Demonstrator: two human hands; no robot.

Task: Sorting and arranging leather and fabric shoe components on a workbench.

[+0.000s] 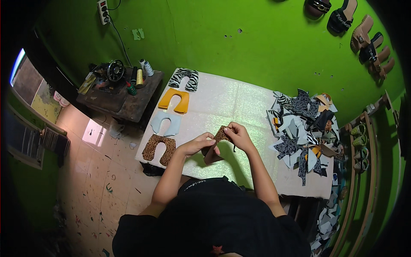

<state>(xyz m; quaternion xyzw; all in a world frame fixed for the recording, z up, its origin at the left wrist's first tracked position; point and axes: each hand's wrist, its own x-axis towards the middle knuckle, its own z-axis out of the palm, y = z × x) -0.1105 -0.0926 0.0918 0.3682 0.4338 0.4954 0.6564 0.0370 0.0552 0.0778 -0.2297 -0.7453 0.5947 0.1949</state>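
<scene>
Over the near part of the cloth-covered table [239, 107], a leopard-print piece [221, 135] with a plain brown underside is held between both hands. My left hand [199, 144] pinches its left part, and the brown side hangs beneath those fingers. At its upper right edge, my right hand [238, 136] grips it between thumb and fingers. Down the table's left edge lie U-shaped pieces in a row: zebra-print [194, 81], mustard yellow [183, 103], pale blue [158, 122] and leopard-print [150, 147], the last nearest my left forearm.
A heap of mixed offcuts [299, 124] covers the table's right end. At left stands a dark wooden table [102, 103] with a sewing machine [114, 70] and thread spools [148, 68]. Sandals [361, 32] hang on the green wall; more rest on a rack [371, 128].
</scene>
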